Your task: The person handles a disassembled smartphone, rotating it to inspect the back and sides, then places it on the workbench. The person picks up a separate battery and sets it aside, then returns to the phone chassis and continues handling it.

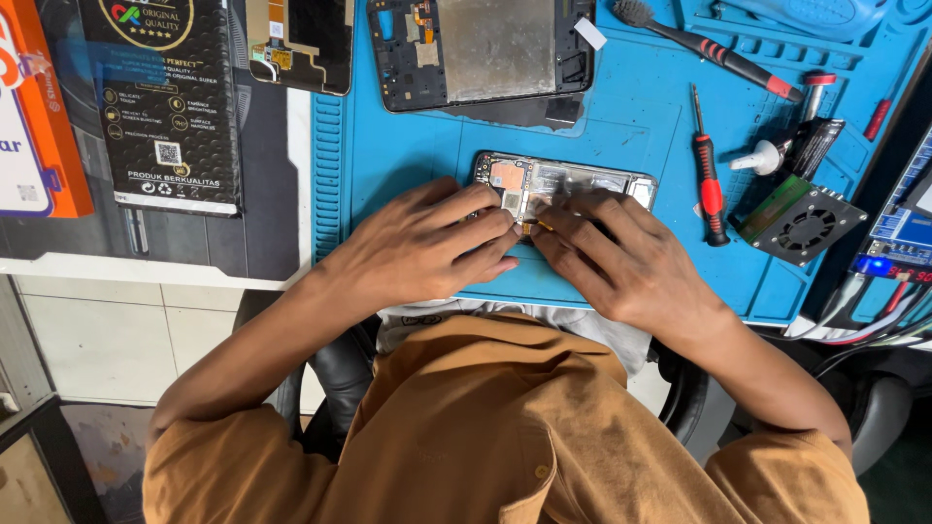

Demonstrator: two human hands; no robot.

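As we lean over the opened phone (563,184), left hand (417,243) steadies it, fingers flat; right hand (621,257) pinches a small yellow part (536,226). Gentle pressure seems wise.

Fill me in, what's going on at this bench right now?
A person in a brown shirt is bent over an opened phone lying on a blue work mat. The left hand and the right hand both rest on its lower edge, fingertips meeting over a small yellowish part I cannot make out. A second phone frame lies further up the mat. A red-handled screwdriver and a small fan unit sit to the right, untouched.
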